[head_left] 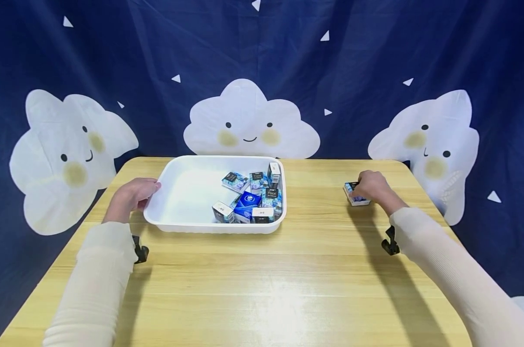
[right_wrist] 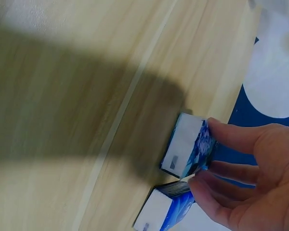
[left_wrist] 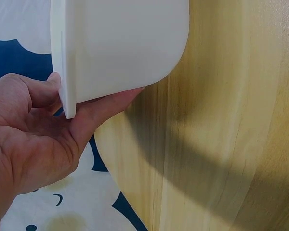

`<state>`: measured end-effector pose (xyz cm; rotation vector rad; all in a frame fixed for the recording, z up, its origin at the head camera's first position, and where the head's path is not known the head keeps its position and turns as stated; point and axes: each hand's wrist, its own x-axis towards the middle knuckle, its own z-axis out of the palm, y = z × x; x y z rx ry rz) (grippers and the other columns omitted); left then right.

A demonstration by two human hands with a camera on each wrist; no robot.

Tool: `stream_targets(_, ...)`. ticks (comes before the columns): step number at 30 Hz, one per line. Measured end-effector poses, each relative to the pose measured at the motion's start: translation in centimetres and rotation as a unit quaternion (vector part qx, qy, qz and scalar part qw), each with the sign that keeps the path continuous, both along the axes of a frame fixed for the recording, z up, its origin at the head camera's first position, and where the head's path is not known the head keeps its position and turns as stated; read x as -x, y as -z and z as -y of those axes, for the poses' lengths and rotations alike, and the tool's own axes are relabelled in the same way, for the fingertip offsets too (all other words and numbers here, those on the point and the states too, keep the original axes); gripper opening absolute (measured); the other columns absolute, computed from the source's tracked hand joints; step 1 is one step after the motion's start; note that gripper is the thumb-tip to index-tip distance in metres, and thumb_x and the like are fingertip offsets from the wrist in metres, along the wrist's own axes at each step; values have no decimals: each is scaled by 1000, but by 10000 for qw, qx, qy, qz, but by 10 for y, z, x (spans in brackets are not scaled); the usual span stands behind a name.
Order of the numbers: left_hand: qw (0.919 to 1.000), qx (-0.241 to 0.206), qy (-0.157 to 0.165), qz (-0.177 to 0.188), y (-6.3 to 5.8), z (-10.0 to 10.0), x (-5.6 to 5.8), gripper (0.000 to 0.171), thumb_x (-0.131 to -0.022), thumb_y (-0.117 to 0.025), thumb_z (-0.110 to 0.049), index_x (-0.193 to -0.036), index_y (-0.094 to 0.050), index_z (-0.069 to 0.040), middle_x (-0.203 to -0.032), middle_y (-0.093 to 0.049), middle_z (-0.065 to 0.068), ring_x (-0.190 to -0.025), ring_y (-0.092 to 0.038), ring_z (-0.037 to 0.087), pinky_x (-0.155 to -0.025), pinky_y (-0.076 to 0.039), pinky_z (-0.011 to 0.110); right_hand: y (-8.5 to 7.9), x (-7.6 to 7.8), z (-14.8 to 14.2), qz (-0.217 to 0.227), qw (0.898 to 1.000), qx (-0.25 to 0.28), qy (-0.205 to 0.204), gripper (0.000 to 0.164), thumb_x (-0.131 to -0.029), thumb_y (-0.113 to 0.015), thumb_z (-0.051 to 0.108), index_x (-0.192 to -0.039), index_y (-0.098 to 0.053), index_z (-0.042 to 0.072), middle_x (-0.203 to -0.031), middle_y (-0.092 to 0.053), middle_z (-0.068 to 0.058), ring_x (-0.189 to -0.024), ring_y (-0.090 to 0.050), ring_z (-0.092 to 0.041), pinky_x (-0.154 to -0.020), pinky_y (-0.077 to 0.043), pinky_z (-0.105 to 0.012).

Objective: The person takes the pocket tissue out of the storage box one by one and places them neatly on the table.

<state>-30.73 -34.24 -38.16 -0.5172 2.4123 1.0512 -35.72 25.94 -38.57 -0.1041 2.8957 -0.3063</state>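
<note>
At the pale wood-grain table (head_left: 227,270), right of the white oblong plastic tray (head_left: 214,228) gripped by the left hand (head_left: 133,195), a small blue-and-white cardboard box (right_wrist: 185,144) is pinched by the right hand (head_left: 374,187) beside a 2nd such box (right_wrist: 159,211). Light, crushable handling is expected — opposite sides are best held.

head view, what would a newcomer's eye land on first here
Probably the smiling white cloud midway across the dark blue curtain behind the table. Next, the white tray left of centre, small boxes grouped at its right end, the left hand gripping its left edge. Toward the table's right side, the right hand pinches another small box.
</note>
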Motion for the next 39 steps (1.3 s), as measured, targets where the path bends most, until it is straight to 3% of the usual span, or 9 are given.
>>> stream_targets(13, 10000, -33, -14, -48, -1, -1, -2, 51, -110, -24, -24, -156, -27, 0, -125, -44, 18, -107, -50, 30, -78, -48, 30, 3, 2, -11, -31, 9996, -98, 269, 56, -89, -71, 31, -124, -61, -12, -115, -66, -29, -100, -62, -43, -88, -50, -56)
stream_targets(27, 9998, -154, 70, -65, -5, -4, -5, 56, -110, -24, -24, -160, -17, -1, -140, -41, 22, -111, -54, 29, -79, -53, 28, 3, 2, -16, -36, 9995, 107, 297, 60, -88, -72, 30, -126, -58, -14, -120, -63, -32, -104, -61, -44, -89, -51, -52)
stream_targets(39, 9999, -86, 7, -54, -4, -4, -6, 56, -111, -23, -24, -161, -16, -1, -140, -40, 23, -113, -52, 31, -78, -52, 29, 7, 2, -20, -317, 9992, 139, 203, 51, -87, -73, 29, -114, -65, -14, -107, -69, -28, -92, -62, -40, -80, -52, -49)
